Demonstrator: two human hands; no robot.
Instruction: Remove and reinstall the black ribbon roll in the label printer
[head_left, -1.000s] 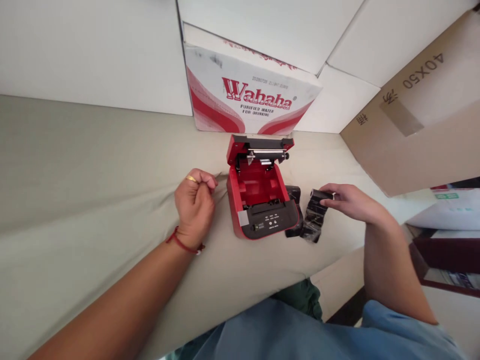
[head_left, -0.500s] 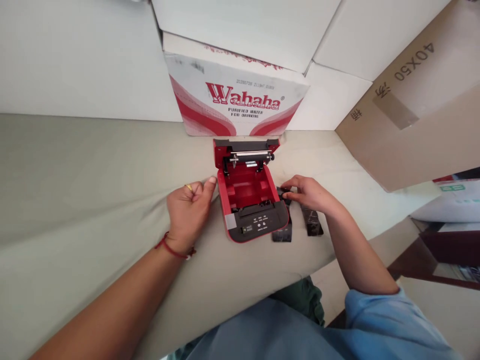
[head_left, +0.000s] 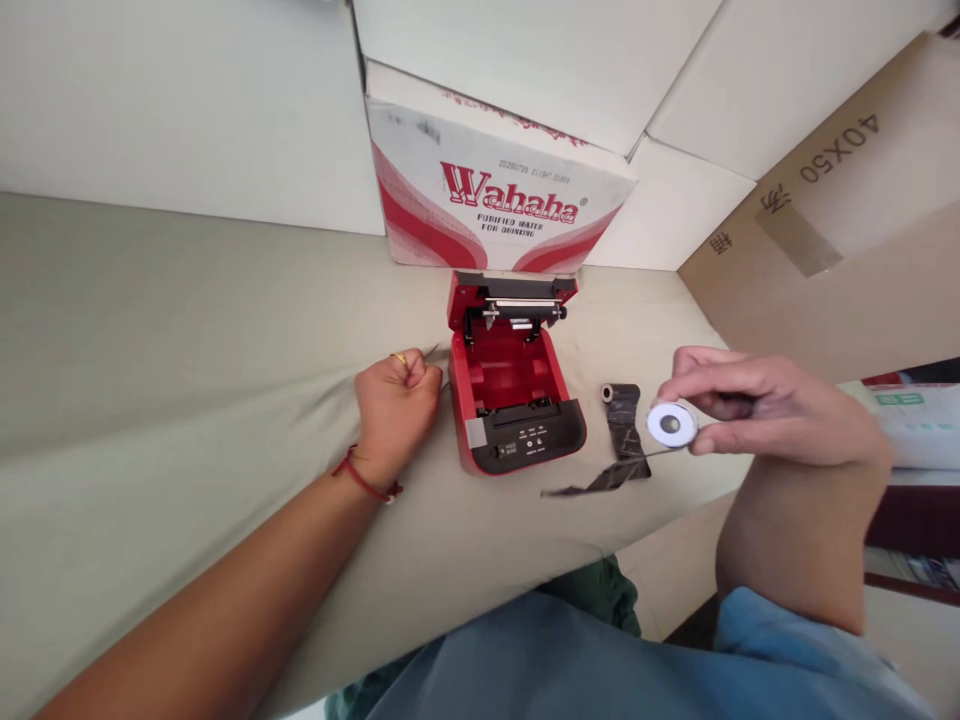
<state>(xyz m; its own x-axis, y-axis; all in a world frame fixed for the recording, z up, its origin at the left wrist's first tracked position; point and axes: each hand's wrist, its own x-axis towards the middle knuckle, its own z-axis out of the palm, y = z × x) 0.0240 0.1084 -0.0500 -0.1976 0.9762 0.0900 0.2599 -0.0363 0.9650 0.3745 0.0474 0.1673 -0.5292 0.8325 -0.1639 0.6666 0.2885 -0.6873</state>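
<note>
A red and black label printer (head_left: 517, 380) stands with its lid up and its red compartment showing nothing inside. To its left my left hand (head_left: 397, 400) is closed in a fist on the cloth; a thin dark tip or crease shows near its thumb, and what it holds, if anything, is hidden. My right hand (head_left: 731, 400) pinches a small paper roll (head_left: 670, 425), its white end with a round core hole facing me. From that roll a black strip (head_left: 600, 482) trails leftward. A second black roll (head_left: 622, 410), partly unrolled, lies right of the printer.
Behind the printer stands a red and white Wahaha water carton (head_left: 510, 195), among white boxes (head_left: 187, 110). A brown cardboard box (head_left: 840, 210) is at the right. Pale greenish cloth (head_left: 187, 320) covers the work surface, slightly creased.
My right hand has lifted the paper roll from beside the printer, moving right and up toward me, its black strip trailing. My left hand stays in a fist beside the printer.
</note>
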